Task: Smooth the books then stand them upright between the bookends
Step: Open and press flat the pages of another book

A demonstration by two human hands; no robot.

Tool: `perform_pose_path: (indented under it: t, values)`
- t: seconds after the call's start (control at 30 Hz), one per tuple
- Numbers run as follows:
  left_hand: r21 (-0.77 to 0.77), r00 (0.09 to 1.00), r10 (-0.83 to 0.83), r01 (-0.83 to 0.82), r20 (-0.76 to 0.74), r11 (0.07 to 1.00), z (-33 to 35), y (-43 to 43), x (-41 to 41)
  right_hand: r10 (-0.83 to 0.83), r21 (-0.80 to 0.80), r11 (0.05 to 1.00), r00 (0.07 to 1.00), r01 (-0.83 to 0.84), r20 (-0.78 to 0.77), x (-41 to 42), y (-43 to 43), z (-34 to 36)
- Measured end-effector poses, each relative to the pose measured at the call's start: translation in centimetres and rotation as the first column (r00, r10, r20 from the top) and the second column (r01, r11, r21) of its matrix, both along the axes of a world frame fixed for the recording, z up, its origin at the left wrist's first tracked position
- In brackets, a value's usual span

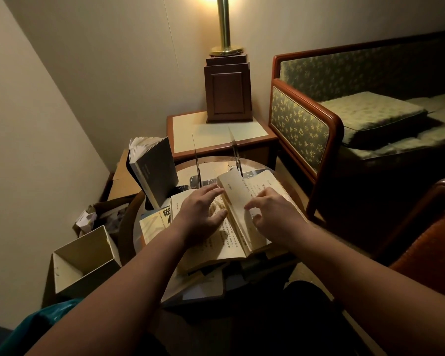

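pressing my left hand [201, 217], fingers spread flat, on the left page of the open book [231, 222]. my right hand [270, 214], fingers curled, pinching the edge of its right pages. open book: lying atop other books on the round surface [280, 173]. grey book [153, 170]: upright, left of the two clear bookends [216, 155] standing at the surface's far edge.

Open book [244, 201] showed vertical columns of Chinese characters, too small to read. Yellow cover [152, 223] beneath it bore a large dark character, half hidden, possibly "依". Grey upright book [156, 173] carried faint lettering on its cover, illegible.
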State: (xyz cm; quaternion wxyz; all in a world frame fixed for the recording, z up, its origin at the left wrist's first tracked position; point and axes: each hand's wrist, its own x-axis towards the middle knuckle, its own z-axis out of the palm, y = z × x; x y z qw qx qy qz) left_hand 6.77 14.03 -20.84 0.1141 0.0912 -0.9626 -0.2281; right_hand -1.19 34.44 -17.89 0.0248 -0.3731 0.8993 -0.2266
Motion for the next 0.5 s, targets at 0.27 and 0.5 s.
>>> perform_pose_path:
  t: [0.27,0.5]
  values:
    - [-0.142,0.986,0.01,0.014,0.168,0.99,-1.4,-0.7,-0.7,0.062,0.097,0.994,0.988,-0.048,-0.141,0.3,-0.3,-0.5]
    - [-0.207,0.979,0.019,0.024,0.204,0.978,-2.0,-0.7,-0.7,0.077,0.231,0.973,0.97,-0.023,-0.23,1.2,-1.1,-0.9]
